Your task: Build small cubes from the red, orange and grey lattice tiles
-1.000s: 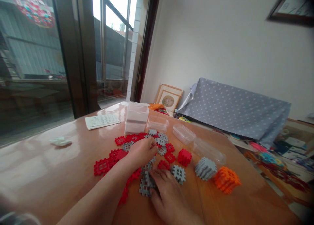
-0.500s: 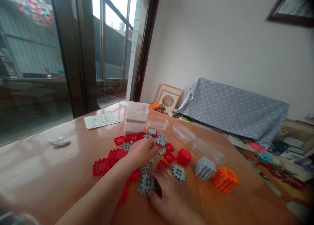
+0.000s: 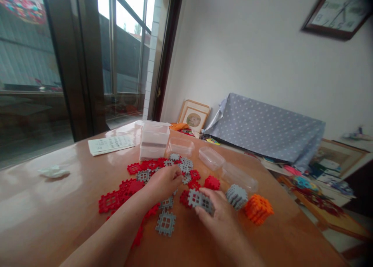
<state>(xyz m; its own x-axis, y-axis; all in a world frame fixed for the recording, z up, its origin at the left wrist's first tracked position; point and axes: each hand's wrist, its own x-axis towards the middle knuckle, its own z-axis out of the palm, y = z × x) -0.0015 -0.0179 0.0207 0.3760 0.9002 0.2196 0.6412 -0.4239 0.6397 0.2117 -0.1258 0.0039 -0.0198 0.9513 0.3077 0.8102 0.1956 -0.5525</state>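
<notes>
Flat red and grey interlocking tiles (image 3: 151, 170) lie scattered on a glossy wooden table (image 3: 58, 208). My left hand (image 3: 163, 181) rests curled on the pile, its fingertips closed on a grey tile I can barely see. My right hand (image 3: 217, 210) pinches a grey tile assembly (image 3: 199, 199) just above the table. A single grey tile (image 3: 166, 223) lies flat below my left hand. Three built cubes stand to the right: red (image 3: 211, 182), grey (image 3: 236, 196) and orange (image 3: 258, 208).
Stacked clear plastic boxes (image 3: 154, 144) and loose lids (image 3: 211, 158) stand behind the pile. A printed sheet (image 3: 110, 143) and a crumpled tissue (image 3: 54, 171) lie at the left. The table's right edge drops to a cluttered floor, with a dotted grey cloth (image 3: 268, 129) beyond.
My right hand has lifted grey tiles off the table and moved right and forward, leaving one grey tile behind. The camera has tilted a little; my left hand stays on the pile.
</notes>
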